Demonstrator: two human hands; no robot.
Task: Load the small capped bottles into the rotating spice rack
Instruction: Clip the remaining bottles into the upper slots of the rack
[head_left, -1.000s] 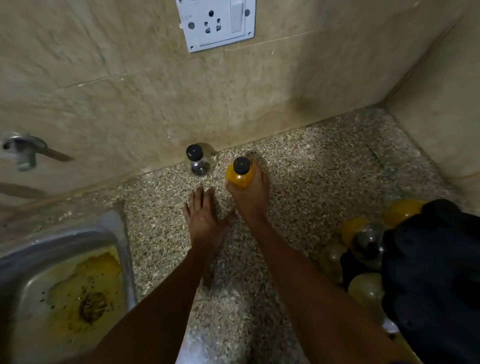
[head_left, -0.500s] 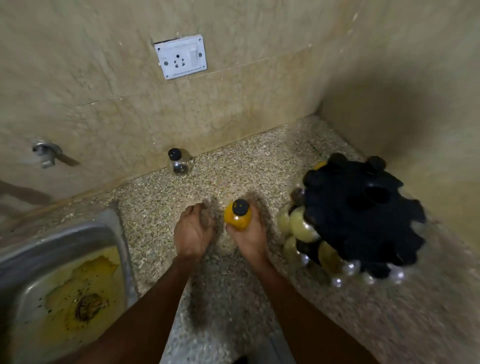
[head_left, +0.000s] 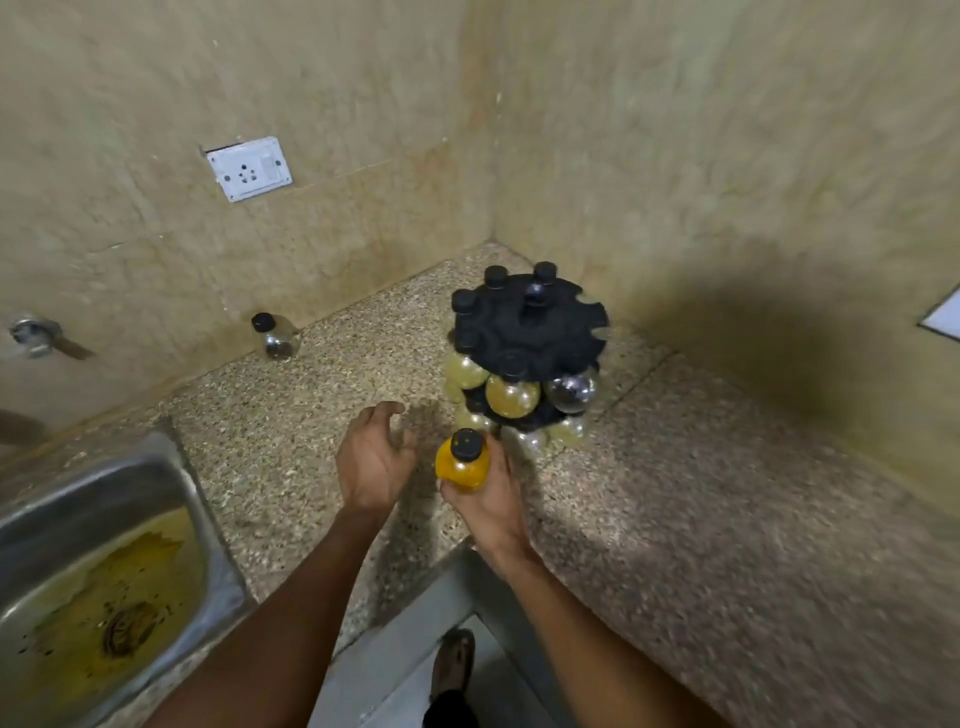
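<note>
Right hand fingers: the right hand (head_left: 488, 506) is curling its fingers and thumb around the lower body of a yellow bottle (head_left: 462, 465), holding it upright above the counter, black cap on top.
Left hand fingers: the left hand (head_left: 375, 460) is hanging just left of the yellow bottle, fingers loosely bent and spread, gripping nothing and not touching the bottle.
Beyond the right fingertips: the black spice rack (head_left: 527, 332) is standing near, up and to the right, close to the wall corner; round capped bottles are sitting in its two tiers, several yellowish, one clear and dark.
Beyond the left fingertips: a clear bottle (head_left: 278, 338) with a black cap is standing well apart, against the back wall.
Under both hands: a speckled stone counter (head_left: 675, 493) is spreading out.
Left of the left wrist: a steel sink (head_left: 171, 499) is showing yellow staining in its basin.
On the wall above: a white socket plate (head_left: 249, 169) is sitting.
</note>
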